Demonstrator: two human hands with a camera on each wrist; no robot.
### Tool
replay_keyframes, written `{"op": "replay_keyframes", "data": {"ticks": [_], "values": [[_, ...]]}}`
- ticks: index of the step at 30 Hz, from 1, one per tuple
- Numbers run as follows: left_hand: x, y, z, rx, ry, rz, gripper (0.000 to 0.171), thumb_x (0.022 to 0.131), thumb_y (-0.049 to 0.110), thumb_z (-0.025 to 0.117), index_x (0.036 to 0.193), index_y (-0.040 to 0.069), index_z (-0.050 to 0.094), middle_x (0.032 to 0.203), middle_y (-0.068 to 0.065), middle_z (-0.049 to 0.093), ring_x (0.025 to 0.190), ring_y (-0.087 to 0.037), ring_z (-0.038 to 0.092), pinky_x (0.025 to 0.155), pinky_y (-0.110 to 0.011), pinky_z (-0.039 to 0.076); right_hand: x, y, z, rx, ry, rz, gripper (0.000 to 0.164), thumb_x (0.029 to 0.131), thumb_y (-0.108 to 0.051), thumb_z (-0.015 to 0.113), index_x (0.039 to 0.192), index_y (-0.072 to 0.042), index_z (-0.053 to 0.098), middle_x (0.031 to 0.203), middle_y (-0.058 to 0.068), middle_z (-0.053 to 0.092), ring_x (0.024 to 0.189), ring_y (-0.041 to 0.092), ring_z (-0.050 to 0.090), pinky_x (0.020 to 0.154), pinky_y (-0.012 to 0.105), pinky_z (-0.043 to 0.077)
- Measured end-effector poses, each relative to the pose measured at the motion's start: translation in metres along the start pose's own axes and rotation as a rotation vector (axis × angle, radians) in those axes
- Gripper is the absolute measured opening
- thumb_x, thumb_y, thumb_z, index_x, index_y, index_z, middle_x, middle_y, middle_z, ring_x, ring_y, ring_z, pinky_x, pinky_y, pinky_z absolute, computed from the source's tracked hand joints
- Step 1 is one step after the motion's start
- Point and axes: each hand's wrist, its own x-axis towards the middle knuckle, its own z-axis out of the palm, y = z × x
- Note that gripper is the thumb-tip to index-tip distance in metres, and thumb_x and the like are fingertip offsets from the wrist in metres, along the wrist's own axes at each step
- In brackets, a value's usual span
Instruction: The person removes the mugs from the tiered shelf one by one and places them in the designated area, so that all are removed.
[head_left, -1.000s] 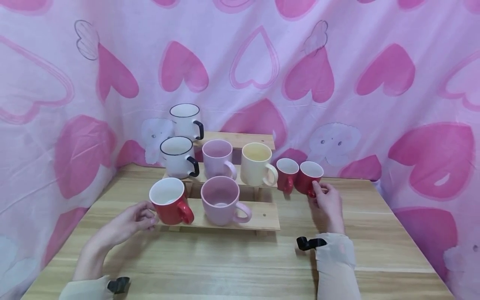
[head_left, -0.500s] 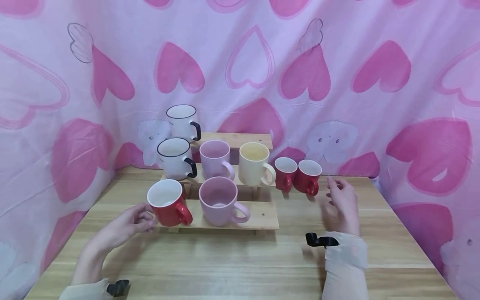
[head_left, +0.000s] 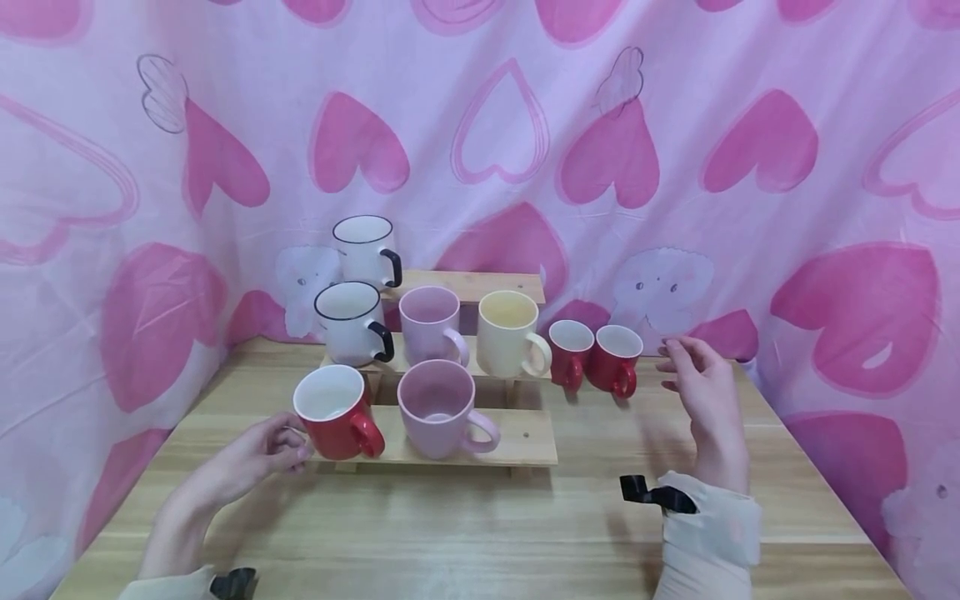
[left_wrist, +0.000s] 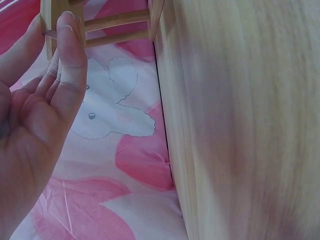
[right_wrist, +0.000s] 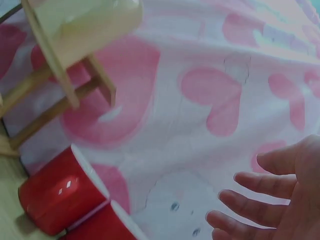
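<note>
At the left end of a three-step wooden mug rack (head_left: pixel 517 437), my left hand (head_left: pixel 243 468) pinches the lowest plank. The left wrist view shows thumb and fingers of that hand (left_wrist: pixel 45 120) on either side of the plank's end. Just beside it on that plank stands a large red mug (head_left: pixel 337 425), then a mauve mug (head_left: pixel 431 421). My right hand (head_left: pixel 711 396) is raised at the right with relaxed, spread fingers, holding nothing. To its left, two small red mugs (head_left: pixel 567 367) (head_left: pixel 609 372) stand side by side on the table, handles toward me.
On the middle step are a white black-rimmed mug (head_left: pixel 345 333), a lilac mug (head_left: pixel 427 325) and a cream mug (head_left: pixel 506 342). Another white black-rimmed mug (head_left: pixel 362 254) stands on the top step. A pink heart-print curtain (head_left: pixel 495 125) hangs behind the wooden table (head_left: pixel 450 533).
My right hand has let go of the right small red mug and moved away to the right and up. The left hand stays at the rack's end.
</note>
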Motion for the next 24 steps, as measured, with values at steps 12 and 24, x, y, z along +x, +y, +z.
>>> {"op": "replay_keyframes", "data": {"ticks": [12, 24], "values": [[0.0, -0.002, 0.002, -0.013, -0.003, 0.044, 0.027, 0.096, 0.0, 0.057, 0.117, -0.014, 0.046, 0.095, -0.025, 0.06, 0.085, -0.023, 0.065, 0.076, -0.032, 0.057, -0.031, -0.051, 0.024, 0.042, -0.06, -0.22, 0.03, 0.1, -0.023, 0.057, 0.122, -0.004, 0.063, 0.11, 0.005, 0.065, 0.098, 0.015, 0.062, 0.078, 0.018, 0.052], [0.0, -0.002, 0.0, -0.01, -0.01, 0.03, 0.028, 0.096, 0.002, 0.058, 0.117, -0.013, 0.047, 0.096, -0.026, 0.061, 0.086, -0.026, 0.065, 0.077, -0.035, 0.057, -0.053, -0.076, 0.054, -0.083, -0.095, -0.329, 0.028, 0.101, -0.023, 0.056, 0.119, -0.004, 0.065, 0.111, 0.009, 0.064, 0.093, 0.017, 0.061, 0.072, 0.022, 0.05]]}}
